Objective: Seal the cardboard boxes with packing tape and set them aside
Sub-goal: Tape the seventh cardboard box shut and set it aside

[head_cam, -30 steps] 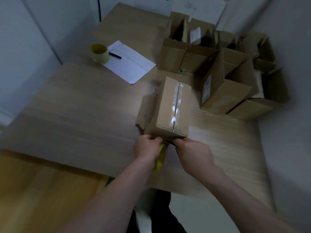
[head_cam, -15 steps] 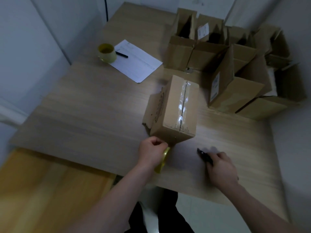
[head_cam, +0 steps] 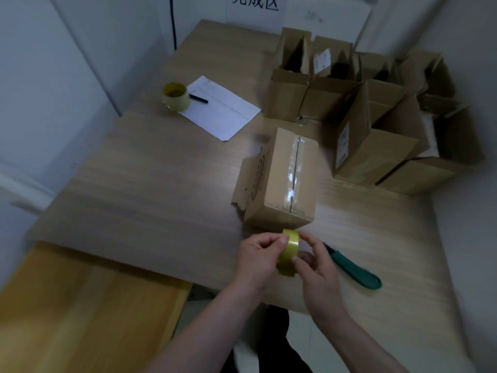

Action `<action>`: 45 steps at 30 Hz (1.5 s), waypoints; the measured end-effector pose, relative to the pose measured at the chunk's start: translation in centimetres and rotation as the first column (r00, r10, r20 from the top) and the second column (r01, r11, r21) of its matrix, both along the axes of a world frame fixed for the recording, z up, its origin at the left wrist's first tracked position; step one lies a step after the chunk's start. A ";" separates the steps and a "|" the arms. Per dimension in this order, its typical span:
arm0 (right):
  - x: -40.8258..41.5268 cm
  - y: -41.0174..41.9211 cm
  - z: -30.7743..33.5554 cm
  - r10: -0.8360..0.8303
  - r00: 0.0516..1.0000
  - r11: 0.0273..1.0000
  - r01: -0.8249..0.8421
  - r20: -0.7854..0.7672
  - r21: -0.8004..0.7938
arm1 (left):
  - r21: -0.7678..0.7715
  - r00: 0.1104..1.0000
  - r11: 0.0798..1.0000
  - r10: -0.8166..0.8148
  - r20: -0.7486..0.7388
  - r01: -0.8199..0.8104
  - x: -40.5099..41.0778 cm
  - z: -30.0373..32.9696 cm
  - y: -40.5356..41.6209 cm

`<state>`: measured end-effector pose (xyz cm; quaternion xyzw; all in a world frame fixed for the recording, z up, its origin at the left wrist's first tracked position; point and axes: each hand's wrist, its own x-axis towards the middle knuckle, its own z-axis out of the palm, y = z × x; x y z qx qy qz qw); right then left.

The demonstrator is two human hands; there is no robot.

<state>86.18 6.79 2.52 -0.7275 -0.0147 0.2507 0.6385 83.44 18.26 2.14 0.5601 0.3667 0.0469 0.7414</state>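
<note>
Hands meet at the tape roll [head_cam: 288, 253]: left hand [head_cam: 259, 258] pinching it, right hand [head_cam: 313, 262] fingering its edge, just before the taped box [head_cam: 285, 181] on the table [head_cam: 161, 184]; light, stiff cardboard, probably best gripped by its sides

Right hand [head_cam: 316, 267] left the cutter [head_cam: 355, 270], now grips tape roll [head_cam: 288, 253].
</note>
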 end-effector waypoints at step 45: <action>6.9 -1.5 0.5 0.212 0.924 0.920 -0.079 0.318 -0.385 | 0.939 0.832 -0.048 -0.450 -0.324 0.340 6.8 -0.5 8.3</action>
